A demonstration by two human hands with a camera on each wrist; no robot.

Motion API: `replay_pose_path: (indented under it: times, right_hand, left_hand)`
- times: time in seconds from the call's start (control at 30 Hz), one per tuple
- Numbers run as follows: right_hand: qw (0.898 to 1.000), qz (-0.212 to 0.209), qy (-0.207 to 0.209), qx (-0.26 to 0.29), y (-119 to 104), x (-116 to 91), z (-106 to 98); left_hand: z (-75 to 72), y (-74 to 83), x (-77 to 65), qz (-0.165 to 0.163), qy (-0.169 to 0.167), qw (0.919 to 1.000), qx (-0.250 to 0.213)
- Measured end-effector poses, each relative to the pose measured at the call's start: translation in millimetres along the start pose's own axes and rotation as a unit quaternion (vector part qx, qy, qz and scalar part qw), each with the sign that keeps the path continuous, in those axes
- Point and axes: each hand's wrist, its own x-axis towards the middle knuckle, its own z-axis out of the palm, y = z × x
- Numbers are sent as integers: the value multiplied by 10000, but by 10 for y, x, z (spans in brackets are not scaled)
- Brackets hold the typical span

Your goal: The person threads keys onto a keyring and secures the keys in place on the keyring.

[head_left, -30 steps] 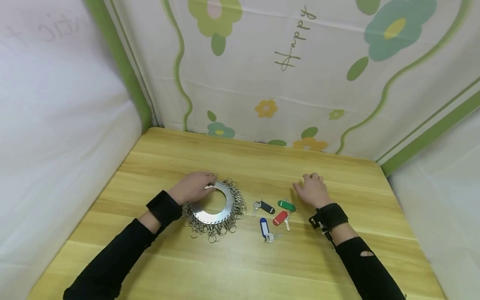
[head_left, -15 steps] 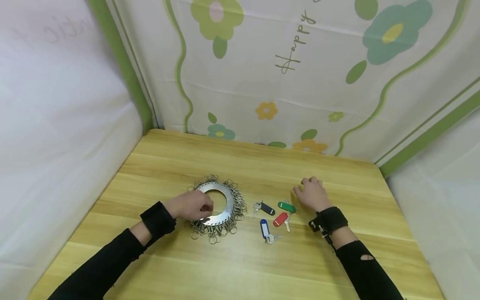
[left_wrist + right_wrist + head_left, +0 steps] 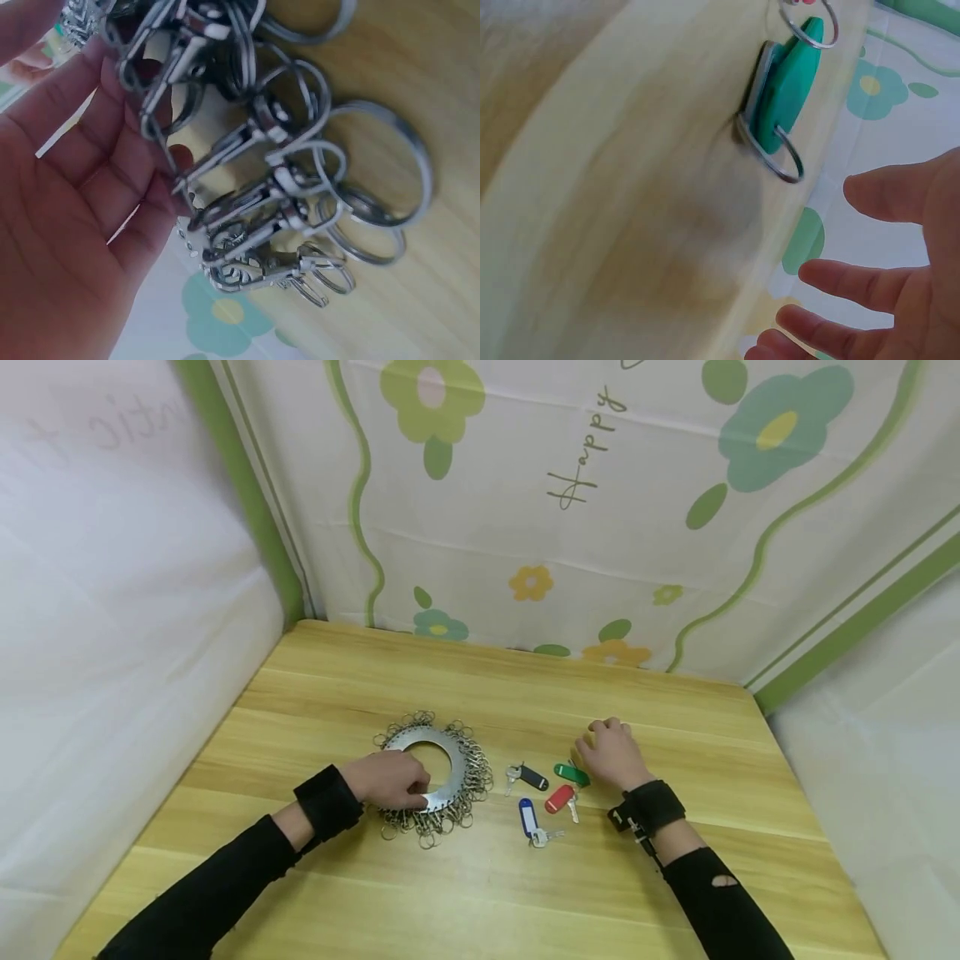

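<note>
On the table in the head view lies a flat metal ring [image 3: 459, 768], its rim crowded with snap hooks and split rings [image 3: 262, 216]. My left hand [image 3: 384, 779] grips its near left part, fingers reaching into the central hole and thumb over the band. In the left wrist view the fingers [image 3: 124, 161] curl behind the plate's edge, close to the hanging hooks. My right hand [image 3: 613, 756] hovers beside a green key tag [image 3: 572, 774], holding nothing. Its fingers are spread and relaxed in the right wrist view, apart from the green tag [image 3: 795, 82] and its split ring.
Between the hands lie a black key tag [image 3: 534, 777], a red key tag [image 3: 559, 799] and a blue key tag [image 3: 528, 817], each with a key. The wooden table [image 3: 465, 910] meets a flower-printed curtain [image 3: 480, 527] at its back; white cloth [image 3: 135, 652] hangs on both sides.
My left hand has moved from the ring's far left side toward its near edge and taken hold there. My right hand has shifted slightly left, closer to the green tag.
</note>
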Motion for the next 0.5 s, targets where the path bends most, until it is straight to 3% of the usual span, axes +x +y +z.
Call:
replay_pose_path:
  times: [0.17,0.5]
  right_hand:
    - [10000,5,68,1,13,-2,15]
    - [9999,-17,143,14,22,-37,12]
  left_hand:
    - [22,33,22,-133,-135,9997,128]
    - [-3,104,30,-156,-390,9990,-175]
